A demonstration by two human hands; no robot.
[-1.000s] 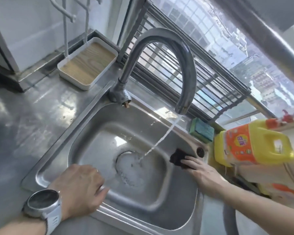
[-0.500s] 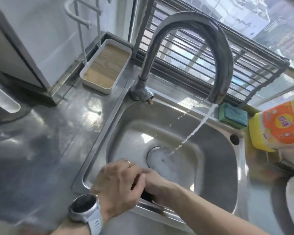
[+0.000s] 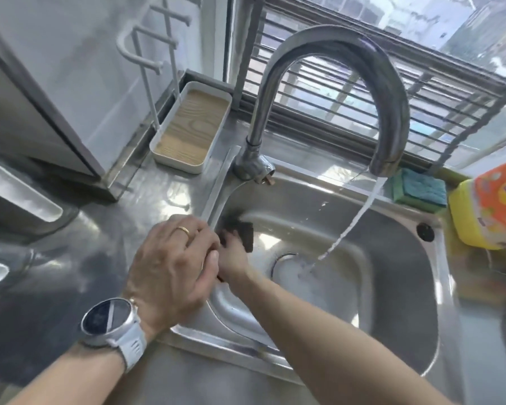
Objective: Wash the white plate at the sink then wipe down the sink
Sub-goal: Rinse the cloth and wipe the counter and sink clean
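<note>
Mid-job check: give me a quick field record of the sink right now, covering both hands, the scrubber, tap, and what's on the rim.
stage: wiping the sink; no plate in view
right hand: presses a dark scrub pad against the basin's left inner wall
left hand: rests on the left rim, wristwatch on the wrist
tap: running, stream lands near the drain
rim, far right: green sponge, yellow detergent bottle
counter, left: white tray

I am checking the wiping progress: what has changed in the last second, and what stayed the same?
The right hand carried the dark sponge from the sink's right wall, along the near side, to the far-left corner, gripping it throughout. The left hand moved along the near rim to the left rim. Water from the faucet still runs; the green sponge stayed.
</note>
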